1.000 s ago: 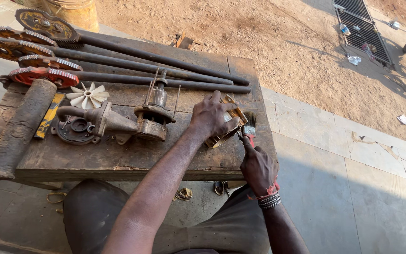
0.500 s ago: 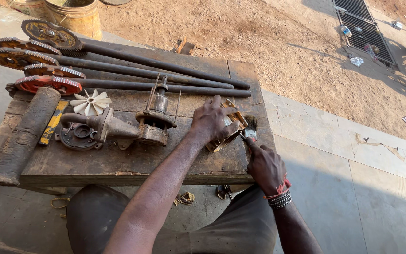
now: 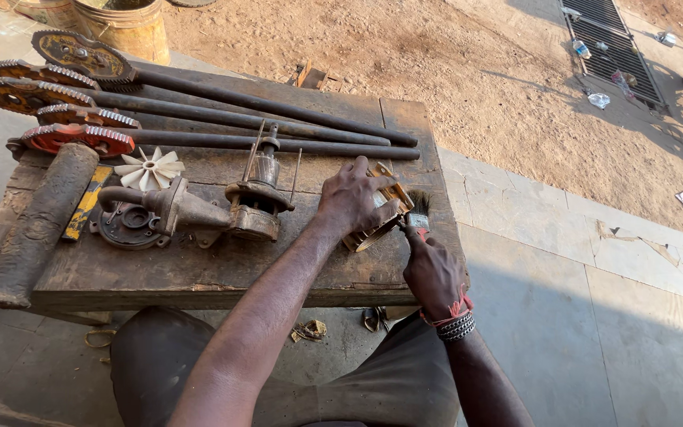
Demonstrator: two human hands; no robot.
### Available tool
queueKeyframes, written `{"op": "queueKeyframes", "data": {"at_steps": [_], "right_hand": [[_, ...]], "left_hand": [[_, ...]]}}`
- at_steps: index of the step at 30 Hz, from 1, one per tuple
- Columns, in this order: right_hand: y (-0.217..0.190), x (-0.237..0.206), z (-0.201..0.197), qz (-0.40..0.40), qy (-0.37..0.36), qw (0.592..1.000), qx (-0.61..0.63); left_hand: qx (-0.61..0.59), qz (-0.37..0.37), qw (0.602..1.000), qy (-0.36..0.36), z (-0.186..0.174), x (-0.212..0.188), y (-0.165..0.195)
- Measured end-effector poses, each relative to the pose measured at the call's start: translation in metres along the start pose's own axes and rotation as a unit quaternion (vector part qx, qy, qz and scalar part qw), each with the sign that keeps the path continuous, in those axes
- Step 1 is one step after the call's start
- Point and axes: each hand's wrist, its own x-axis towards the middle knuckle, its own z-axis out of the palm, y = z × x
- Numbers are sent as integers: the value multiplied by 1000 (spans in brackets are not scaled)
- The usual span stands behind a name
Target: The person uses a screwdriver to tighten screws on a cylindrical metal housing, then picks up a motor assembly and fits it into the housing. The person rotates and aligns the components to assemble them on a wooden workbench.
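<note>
Worn wooden worktop (image 3: 199,273) carries rusty geared shafts (image 3: 223,119); left hand (image 3: 351,199) grips a ribbed part (image 3: 381,217), right hand (image 3: 432,269) a brush (image 3: 418,209).

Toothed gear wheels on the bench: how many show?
5, stacked at the bench's far-left end on long shafts: topmost, dark one, large rusty, smaller, red. None seems hidden.

Hard, warm sunlight across the upper frame — a broad, sharp-edged shadow fills the lower right; focus crisp, with mild wide-angle bending at the edges.
</note>
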Motion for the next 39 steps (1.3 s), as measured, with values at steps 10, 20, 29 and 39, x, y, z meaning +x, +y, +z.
{"op": "queueKeyframes", "data": {"at_steps": [10,20,29,39], "right_hand": [[-5,-8,3,-26,-50,997,57],[-17,-6,24,-55,-62,996,30],[-9,5,23,2,-2,1000,25],[-10,9,26,7,-9,1000,27]], "left_hand": [[-6,0,1000,-19,0,4,-1],[3,-2,1000,-10,0,3,-3],[4,-1,1000,-24,-3,3,-2],[-15,-16,999,-37,-11,-2,1]]}}
